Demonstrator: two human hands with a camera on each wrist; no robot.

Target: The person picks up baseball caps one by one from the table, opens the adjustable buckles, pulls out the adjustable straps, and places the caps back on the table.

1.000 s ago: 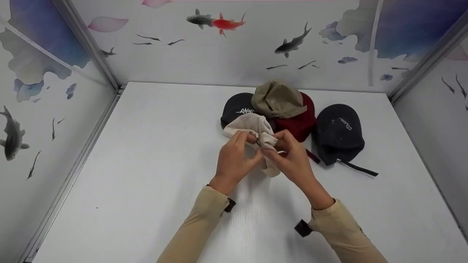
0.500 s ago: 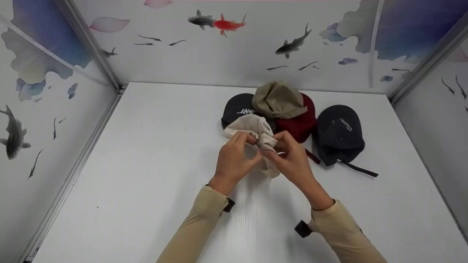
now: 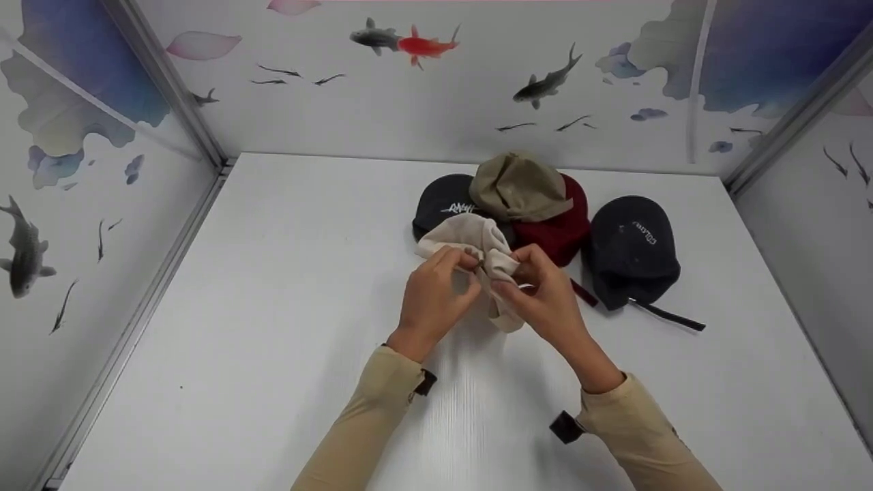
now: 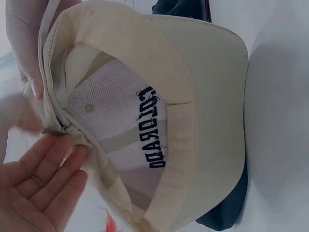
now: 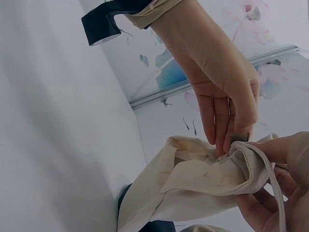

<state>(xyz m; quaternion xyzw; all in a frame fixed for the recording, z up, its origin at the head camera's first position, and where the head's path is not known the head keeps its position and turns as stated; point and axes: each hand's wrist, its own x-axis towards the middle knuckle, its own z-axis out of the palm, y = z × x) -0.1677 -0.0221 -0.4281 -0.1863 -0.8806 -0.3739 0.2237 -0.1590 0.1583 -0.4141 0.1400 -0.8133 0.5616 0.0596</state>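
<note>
A cream baseball cap is held by both hands, with its inside and brim facing the left wrist view. Dark lettering shows reversed through its lining. My left hand has its fingertips at a small metal buckle on the back band, its thumb blurred just above. My right hand pinches the bunched band beside the buckle, thumb in front and fingers behind. A thin strap loops across the right hand's fingers. Part of the buckle is hidden by the left fingers.
Behind the cream cap lie a black cap with white lettering and a khaki cap on a dark red cap. A navy cap sits to the right, its strap trailing over the white table. Printed walls enclose the table.
My left thumb has lifted slightly back from the band, widening the gap to the left fingers. The right hand and the cream cap stay almost still.
</note>
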